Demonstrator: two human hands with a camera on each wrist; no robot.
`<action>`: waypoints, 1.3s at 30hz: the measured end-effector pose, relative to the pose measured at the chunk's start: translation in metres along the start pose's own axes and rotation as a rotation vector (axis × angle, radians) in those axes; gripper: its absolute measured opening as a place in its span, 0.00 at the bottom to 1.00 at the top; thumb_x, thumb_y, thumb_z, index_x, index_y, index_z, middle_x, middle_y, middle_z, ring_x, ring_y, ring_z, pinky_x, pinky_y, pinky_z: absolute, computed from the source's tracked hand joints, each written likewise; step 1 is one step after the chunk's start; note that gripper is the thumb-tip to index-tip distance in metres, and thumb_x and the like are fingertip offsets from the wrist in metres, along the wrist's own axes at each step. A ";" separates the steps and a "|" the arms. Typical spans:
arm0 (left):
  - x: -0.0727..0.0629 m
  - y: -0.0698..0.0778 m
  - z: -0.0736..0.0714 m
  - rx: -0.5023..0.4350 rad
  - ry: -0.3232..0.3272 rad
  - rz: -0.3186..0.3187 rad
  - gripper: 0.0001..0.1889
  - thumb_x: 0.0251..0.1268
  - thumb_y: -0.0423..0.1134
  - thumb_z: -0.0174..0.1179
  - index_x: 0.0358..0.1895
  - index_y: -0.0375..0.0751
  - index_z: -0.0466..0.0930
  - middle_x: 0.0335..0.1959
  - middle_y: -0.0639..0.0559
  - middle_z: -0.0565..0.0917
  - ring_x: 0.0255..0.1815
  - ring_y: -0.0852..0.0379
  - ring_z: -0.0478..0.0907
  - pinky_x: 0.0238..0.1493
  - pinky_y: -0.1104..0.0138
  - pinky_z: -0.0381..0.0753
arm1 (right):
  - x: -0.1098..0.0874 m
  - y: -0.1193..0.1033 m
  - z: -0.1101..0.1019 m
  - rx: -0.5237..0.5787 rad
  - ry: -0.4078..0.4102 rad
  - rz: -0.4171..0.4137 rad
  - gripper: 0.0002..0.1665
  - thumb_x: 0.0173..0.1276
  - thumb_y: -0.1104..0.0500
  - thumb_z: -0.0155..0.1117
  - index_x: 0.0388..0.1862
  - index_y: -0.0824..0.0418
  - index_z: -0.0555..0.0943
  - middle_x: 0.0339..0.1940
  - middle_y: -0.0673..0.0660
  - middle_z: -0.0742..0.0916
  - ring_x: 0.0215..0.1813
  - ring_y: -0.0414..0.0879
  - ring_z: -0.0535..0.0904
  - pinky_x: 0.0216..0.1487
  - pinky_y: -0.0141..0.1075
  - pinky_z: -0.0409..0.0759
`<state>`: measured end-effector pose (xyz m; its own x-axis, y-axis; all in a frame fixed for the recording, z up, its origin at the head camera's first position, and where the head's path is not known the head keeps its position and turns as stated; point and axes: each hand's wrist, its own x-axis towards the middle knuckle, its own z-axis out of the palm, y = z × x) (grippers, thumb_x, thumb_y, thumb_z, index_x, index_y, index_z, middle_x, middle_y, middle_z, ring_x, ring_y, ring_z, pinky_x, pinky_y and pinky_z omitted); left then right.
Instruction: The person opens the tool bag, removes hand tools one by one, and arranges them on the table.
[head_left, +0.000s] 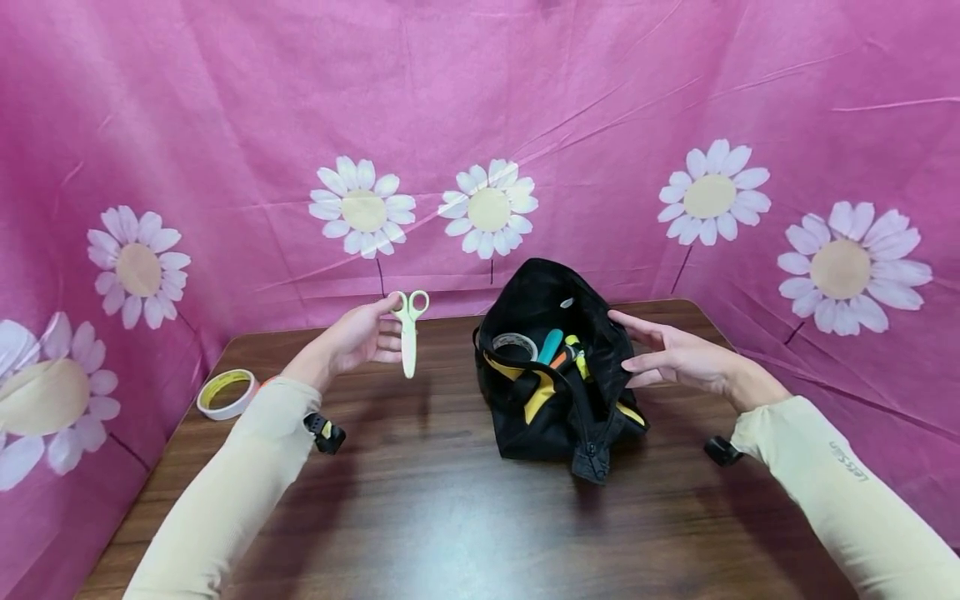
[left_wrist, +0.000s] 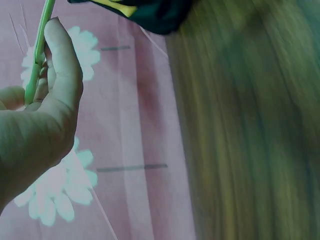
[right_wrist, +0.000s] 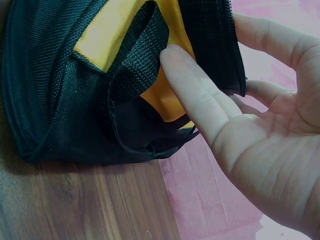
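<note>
My left hand pinches pale green scissors by a finger loop, in the air left of the bag, blades pointing down. In the left wrist view the scissors show edge-on between thumb and fingers. A black and yellow tool bag stands unzipped on the table. My right hand holds its right rim, and in the right wrist view the thumb lies against the outside by the strap, with other fingers partly hidden past the zipper edge. Inside the bag are a tape roll, a teal item and a yellow-green item.
A white tape roll with a yellow core lies at the left of the brown wooden table, beside my left forearm. Something orange shows partly behind that sleeve. A pink flowered cloth hangs behind the table and along its sides.
</note>
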<state>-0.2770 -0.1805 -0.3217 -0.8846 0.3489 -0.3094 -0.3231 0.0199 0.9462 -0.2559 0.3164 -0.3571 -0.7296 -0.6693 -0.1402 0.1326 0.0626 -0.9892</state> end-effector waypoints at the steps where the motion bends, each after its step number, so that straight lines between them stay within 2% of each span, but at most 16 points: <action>1: -0.002 -0.003 -0.005 0.009 -0.002 -0.001 0.17 0.84 0.57 0.39 0.51 0.46 0.63 0.39 0.48 0.77 0.36 0.52 0.83 0.43 0.58 0.87 | 0.000 0.001 0.000 0.003 -0.003 -0.001 0.56 0.73 0.73 0.59 0.85 0.54 0.35 0.82 0.66 0.38 0.63 0.49 0.79 0.61 0.50 0.80; 6: -0.010 -0.014 -0.031 0.030 0.001 -0.009 0.17 0.84 0.56 0.38 0.49 0.47 0.63 0.35 0.51 0.80 0.35 0.55 0.83 0.42 0.60 0.86 | 0.001 0.001 0.001 0.024 -0.007 -0.007 0.57 0.72 0.74 0.59 0.85 0.54 0.35 0.82 0.67 0.41 0.62 0.50 0.79 0.60 0.51 0.80; 12: -0.019 -0.023 -0.063 0.049 0.021 -0.024 0.16 0.84 0.56 0.37 0.47 0.47 0.62 0.33 0.54 0.80 0.35 0.57 0.83 0.43 0.61 0.86 | 0.000 -0.001 0.001 0.025 -0.020 -0.019 0.56 0.72 0.74 0.58 0.84 0.55 0.34 0.81 0.69 0.39 0.61 0.50 0.80 0.60 0.50 0.80; 19: -0.030 -0.038 -0.103 0.108 0.149 -0.046 0.19 0.83 0.56 0.40 0.45 0.44 0.69 0.33 0.53 0.77 0.33 0.60 0.80 0.41 0.65 0.86 | 0.000 0.000 0.003 0.018 0.006 -0.001 0.57 0.72 0.74 0.59 0.85 0.54 0.35 0.82 0.67 0.41 0.62 0.50 0.79 0.61 0.51 0.80; 24: -0.035 -0.053 -0.130 0.143 0.157 -0.072 0.21 0.83 0.59 0.38 0.46 0.45 0.67 0.37 0.52 0.76 0.36 0.60 0.78 0.43 0.66 0.85 | 0.001 -0.001 0.003 0.013 0.010 -0.001 0.57 0.72 0.74 0.59 0.85 0.54 0.35 0.82 0.67 0.42 0.62 0.51 0.80 0.61 0.52 0.80; 26: -0.037 -0.059 -0.137 0.157 0.156 -0.086 0.22 0.82 0.61 0.38 0.48 0.45 0.67 0.40 0.50 0.77 0.40 0.58 0.78 0.45 0.65 0.84 | 0.002 -0.001 0.003 0.011 0.014 0.004 0.57 0.72 0.74 0.59 0.85 0.54 0.35 0.82 0.67 0.42 0.63 0.51 0.79 0.61 0.52 0.80; 30: -0.038 -0.071 -0.149 0.200 0.149 -0.101 0.27 0.80 0.64 0.36 0.54 0.42 0.65 0.58 0.34 0.77 0.55 0.50 0.77 0.50 0.64 0.82 | 0.001 -0.001 0.004 0.006 0.028 0.021 0.56 0.72 0.74 0.59 0.85 0.53 0.36 0.82 0.65 0.40 0.63 0.49 0.79 0.61 0.51 0.80; 33: -0.040 -0.078 -0.156 0.194 0.140 -0.104 0.27 0.80 0.65 0.34 0.55 0.43 0.65 0.64 0.34 0.75 0.59 0.49 0.76 0.52 0.64 0.80 | 0.002 -0.001 0.005 0.000 0.030 0.032 0.56 0.72 0.73 0.60 0.85 0.52 0.37 0.83 0.64 0.40 0.64 0.48 0.78 0.61 0.51 0.80; 35: -0.040 -0.080 -0.158 0.161 0.145 -0.105 0.26 0.80 0.65 0.35 0.52 0.45 0.65 0.58 0.39 0.80 0.57 0.52 0.78 0.51 0.63 0.80 | 0.001 -0.001 0.005 0.001 0.029 0.033 0.56 0.72 0.73 0.60 0.85 0.52 0.37 0.83 0.64 0.40 0.64 0.48 0.78 0.61 0.51 0.80; 37: -0.041 -0.081 -0.160 0.133 0.145 -0.100 0.24 0.80 0.64 0.35 0.49 0.46 0.65 0.52 0.49 0.83 0.52 0.56 0.79 0.50 0.63 0.80 | 0.001 -0.002 0.004 0.002 0.028 0.033 0.56 0.72 0.73 0.60 0.85 0.52 0.37 0.83 0.64 0.41 0.64 0.49 0.78 0.61 0.52 0.80; 39: -0.040 -0.082 -0.161 0.113 0.157 -0.095 0.23 0.80 0.64 0.36 0.46 0.47 0.66 0.46 0.53 0.84 0.48 0.57 0.81 0.48 0.63 0.81 | 0.001 -0.002 0.004 0.003 0.029 0.031 0.56 0.72 0.73 0.60 0.85 0.52 0.37 0.83 0.64 0.42 0.64 0.49 0.78 0.61 0.52 0.80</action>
<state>-0.2692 -0.3466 -0.4019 -0.8966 0.1902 -0.3999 -0.3751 0.1539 0.9141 -0.2543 0.3129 -0.3552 -0.7443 -0.6454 -0.1718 0.1574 0.0805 -0.9842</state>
